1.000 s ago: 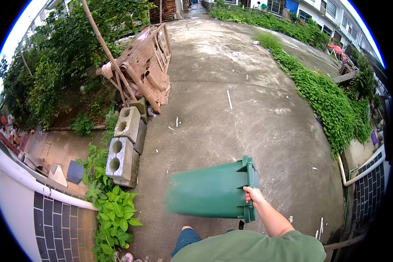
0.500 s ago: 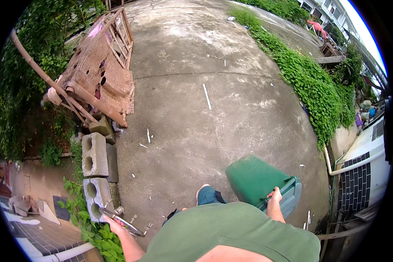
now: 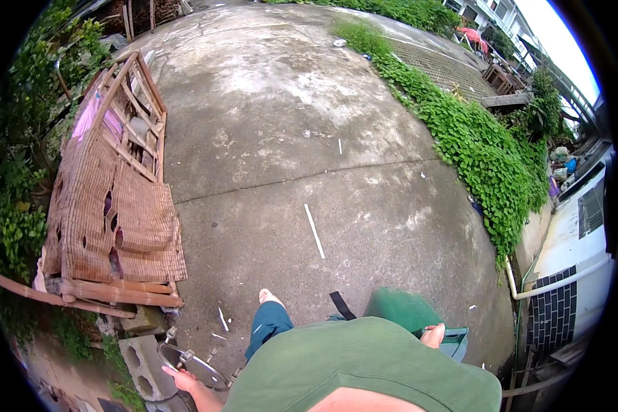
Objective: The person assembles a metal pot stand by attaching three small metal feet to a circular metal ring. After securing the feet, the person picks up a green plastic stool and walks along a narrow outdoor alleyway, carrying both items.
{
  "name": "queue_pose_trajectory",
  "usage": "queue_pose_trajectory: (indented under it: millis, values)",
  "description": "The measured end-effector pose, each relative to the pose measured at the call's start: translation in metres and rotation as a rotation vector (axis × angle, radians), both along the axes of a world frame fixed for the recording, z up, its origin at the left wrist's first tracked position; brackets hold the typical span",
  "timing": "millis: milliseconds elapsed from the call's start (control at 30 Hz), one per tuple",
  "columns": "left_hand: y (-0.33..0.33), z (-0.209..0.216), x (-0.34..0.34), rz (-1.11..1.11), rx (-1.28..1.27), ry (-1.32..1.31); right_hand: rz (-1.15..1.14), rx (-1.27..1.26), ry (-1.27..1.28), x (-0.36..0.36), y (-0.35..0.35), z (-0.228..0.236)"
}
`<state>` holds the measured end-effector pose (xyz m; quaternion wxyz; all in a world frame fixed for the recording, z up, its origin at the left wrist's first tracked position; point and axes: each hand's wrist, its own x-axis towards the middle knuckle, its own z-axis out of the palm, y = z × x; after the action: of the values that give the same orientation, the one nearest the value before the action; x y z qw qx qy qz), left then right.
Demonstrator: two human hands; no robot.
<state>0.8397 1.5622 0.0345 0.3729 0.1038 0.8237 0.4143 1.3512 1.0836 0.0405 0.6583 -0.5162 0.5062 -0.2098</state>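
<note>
Beneath fingers of right hand (image 3: 432,336) and left hand (image 3: 180,379), concrete ground (image 3: 254,165). Just ahead-left of right fingers, green bin (image 3: 397,306), seemingly tilted, partly hidden; those fingers clamped on it. Just left of left fingers, hollow concrete block (image 3: 139,371); within them, curved metal tool (image 3: 216,371), kind unclear, one end gripped. Bin could drop if lone grip slips; tool could snag on block if arm drifts outward.

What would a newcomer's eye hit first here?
Probably the big torn woven mat, draped over a wooden frame on the left. Then the green bin at lower right, its handle end in the right grip, and a metal hoop in the left grip, lower left. Bright leafy vines line the concrete's right edge.
</note>
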Motion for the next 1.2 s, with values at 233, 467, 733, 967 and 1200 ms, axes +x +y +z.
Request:
queue_pose_trajectory:
  millis: [233, 467, 733, 967, 1200]
  values:
    - [0.279, -0.049, 0.153, -0.113, 0.044, 0.058, 0.044, 0.158, 0.029, 0.078, 0.189, -0.057]
    - [0.535, 0.06, 0.385, -0.406, 0.184, -0.09, 0.166, 0.305, 0.065, 0.239, 0.381, -0.054]
    - [0.752, 0.077, 0.585, -0.374, 0.42, -0.203, 0.485, 0.292, 0.115, 0.498, 0.619, -0.121]
    - [0.863, 0.084, 0.691, -0.171, 0.317, -0.113, 0.759, 0.015, 0.139, 0.717, 0.826, -0.129]
    - [0.975, -0.036, 0.766, -0.008, 0.177, 0.214, 0.64, 0.282, 0.21, 0.844, 1.029, -0.093]
